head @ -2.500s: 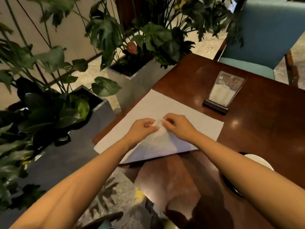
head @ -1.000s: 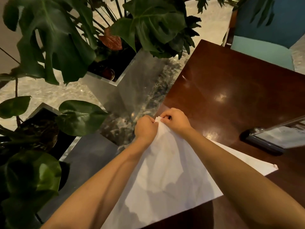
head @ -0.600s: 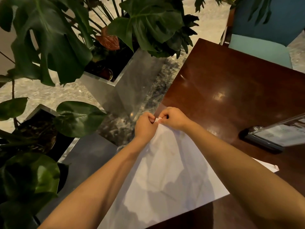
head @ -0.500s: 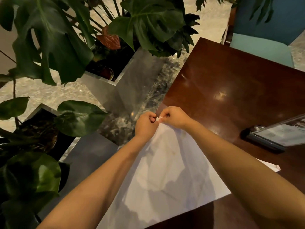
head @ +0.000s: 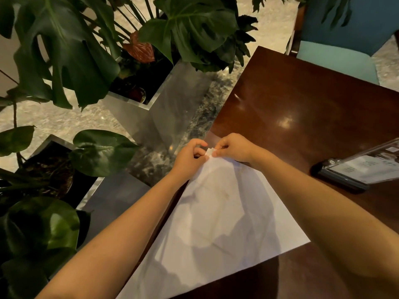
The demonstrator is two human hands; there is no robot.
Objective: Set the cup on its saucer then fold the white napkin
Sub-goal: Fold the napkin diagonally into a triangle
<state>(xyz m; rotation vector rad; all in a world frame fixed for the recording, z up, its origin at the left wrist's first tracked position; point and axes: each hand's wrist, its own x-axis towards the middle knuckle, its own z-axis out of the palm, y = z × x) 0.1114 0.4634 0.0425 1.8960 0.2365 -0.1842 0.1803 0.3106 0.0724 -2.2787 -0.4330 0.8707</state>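
Observation:
The white napkin (head: 216,223) lies on the dark wooden table (head: 302,108) as a triangle, its tip pointing away from me at the table's left edge. My left hand (head: 190,157) and my right hand (head: 234,147) both pinch that tip, fingertips almost touching, at the table's left edge. Both forearms stretch over the napkin and cast shadows on it. The cup and its saucer are out of view.
A clear menu stand with a black base (head: 356,171) sits on the table at the right. Steel planters (head: 155,104) with large green leaves (head: 71,52) crowd the table's left side. A teal chair (head: 345,39) stands at the far end.
My hands carried a napkin corner away from me to the far tip, folding the sheet into a triangle. In the last half second they only nudged the tip.

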